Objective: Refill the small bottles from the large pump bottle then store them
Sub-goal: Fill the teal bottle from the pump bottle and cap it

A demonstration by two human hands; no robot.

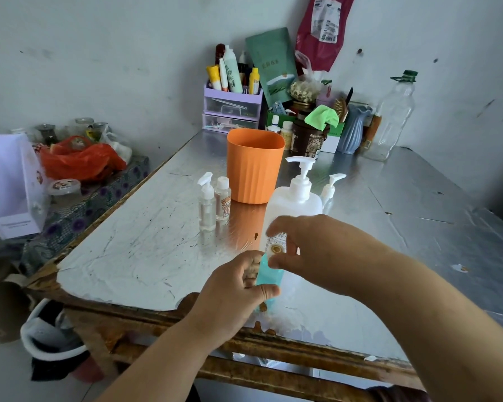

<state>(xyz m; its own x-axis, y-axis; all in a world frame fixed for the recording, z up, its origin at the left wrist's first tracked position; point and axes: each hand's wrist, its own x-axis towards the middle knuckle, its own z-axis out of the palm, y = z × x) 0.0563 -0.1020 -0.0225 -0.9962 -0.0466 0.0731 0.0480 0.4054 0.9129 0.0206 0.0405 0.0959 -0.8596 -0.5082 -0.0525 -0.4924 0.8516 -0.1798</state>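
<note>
My left hand grips a small teal bottle near the table's front edge. My right hand pinches that bottle's top with fingertips; the cap is hidden under them. Just behind stands the large white pump bottle, partly covered by my right hand. A small clear pump bottle and a small capped bottle with a cartoon label stand side by side to the left. Another small pump bottle peeks out behind the large one. An orange cup stands behind them.
The metal-covered table has a worn wooden front edge. At the back sit a purple drawer organiser with tubes, a blue vase, a brown tub and a clear empty bottle. A red bag lies on a side surface at left.
</note>
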